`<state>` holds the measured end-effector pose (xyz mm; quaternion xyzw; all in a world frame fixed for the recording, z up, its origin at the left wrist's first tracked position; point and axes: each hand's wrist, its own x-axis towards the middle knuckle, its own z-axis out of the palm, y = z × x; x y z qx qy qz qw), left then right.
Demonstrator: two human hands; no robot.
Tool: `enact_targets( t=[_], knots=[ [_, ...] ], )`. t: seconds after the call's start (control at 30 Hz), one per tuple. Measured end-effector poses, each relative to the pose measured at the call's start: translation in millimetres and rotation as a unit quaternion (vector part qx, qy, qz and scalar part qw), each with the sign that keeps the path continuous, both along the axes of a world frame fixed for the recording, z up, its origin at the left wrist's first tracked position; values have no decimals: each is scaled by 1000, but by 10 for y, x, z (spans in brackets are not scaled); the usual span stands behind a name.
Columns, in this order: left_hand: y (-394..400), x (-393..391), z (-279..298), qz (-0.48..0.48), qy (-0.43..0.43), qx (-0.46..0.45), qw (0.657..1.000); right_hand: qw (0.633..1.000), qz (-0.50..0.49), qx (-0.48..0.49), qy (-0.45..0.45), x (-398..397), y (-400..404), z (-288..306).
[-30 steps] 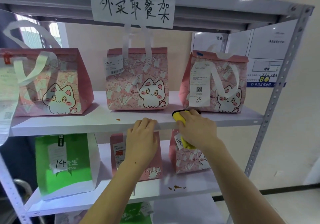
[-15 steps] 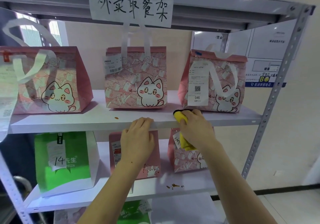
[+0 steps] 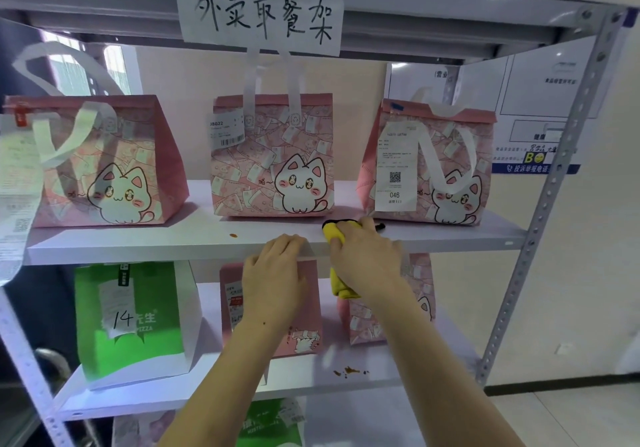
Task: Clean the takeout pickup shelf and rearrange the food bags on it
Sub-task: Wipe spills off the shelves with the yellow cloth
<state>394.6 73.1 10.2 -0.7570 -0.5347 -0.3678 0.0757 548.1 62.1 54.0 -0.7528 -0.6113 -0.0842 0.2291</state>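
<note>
On the front edge of the upper shelf board (image 3: 138, 242), the right hand (image 3: 367, 259) grips a yellow cloth (image 3: 337, 230) — one end on the board, the other hanging below. Just beside it the left hand (image 3: 273, 273) lies open, fingers hooked over the edge. Behind stand three pink cat bags (image 3: 273, 156) — a small brown spot (image 3: 233, 235) lies before the middle one.

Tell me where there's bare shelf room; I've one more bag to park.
On the upper shelf, the widest gap lies between the left pink bag and the middle pink bag, though a brown spot marks its front. The front strip further right is crowded: the right hand presses a yellow cloth there.
</note>
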Motion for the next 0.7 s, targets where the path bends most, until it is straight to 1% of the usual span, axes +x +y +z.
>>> enact_targets(
  t=[0.13, 0.23, 0.3, 0.47, 0.7],
  knots=[
    [-5, 35, 6, 22, -1, 4, 1000, 1000, -3, -1, -9, 245, -67, 10],
    [-8, 51, -6, 26, -2, 5, 1000, 1000, -28, 4, 13, 492, -100, -6],
    [-18, 56, -18, 27, -5, 6, 1000, 999, -28, 2, 26, 559, -99, -14],
    [-42, 51, -27, 14, -14, 1, 1000, 999, -21, 4, 37, 488, -42, -34],
    [-40, -132, -15, -24, 24, 3, 999, 999, -14, 7, 31, 194, -6, -44]
  ],
)
